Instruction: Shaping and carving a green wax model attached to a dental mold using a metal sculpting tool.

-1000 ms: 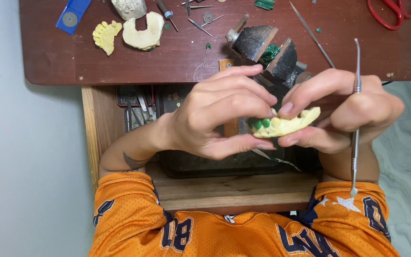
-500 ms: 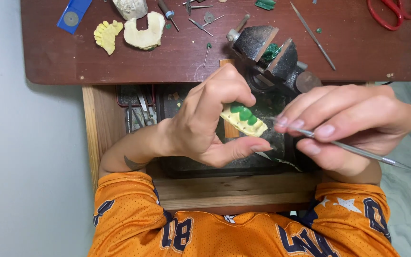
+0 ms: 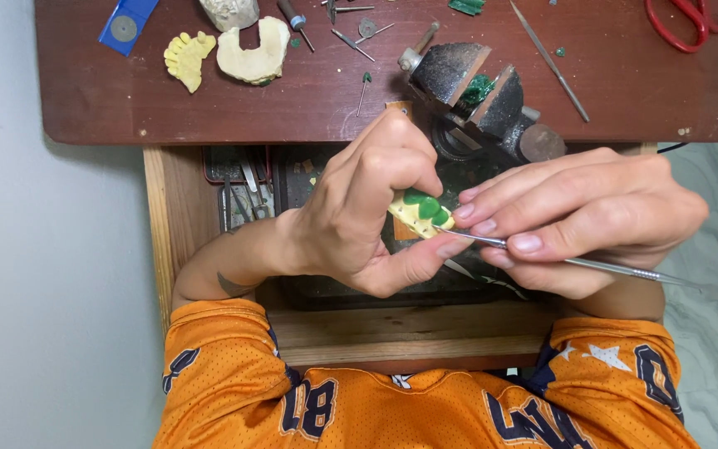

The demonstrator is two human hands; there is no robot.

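Observation:
My left hand grips a small yellow dental cast with green wax teeth on top, held above an open drawer. My right hand pinches a thin metal carving tool. The tool's tip touches the cast at its lower right edge, and its handle points out to the right. Both hands meet in the middle of the view, just below the table edge.
A dark brown table carries a small black vise clamping green wax, two plaster casts, a yellow cast, red scissors, a blue case, burs and metal tools. The wooden drawer holds several instruments.
The left hand turned the cast from lying flat to tilted with green teeth up. The right hand swung the tool from upright to nearly level and brought its tip to the cast.

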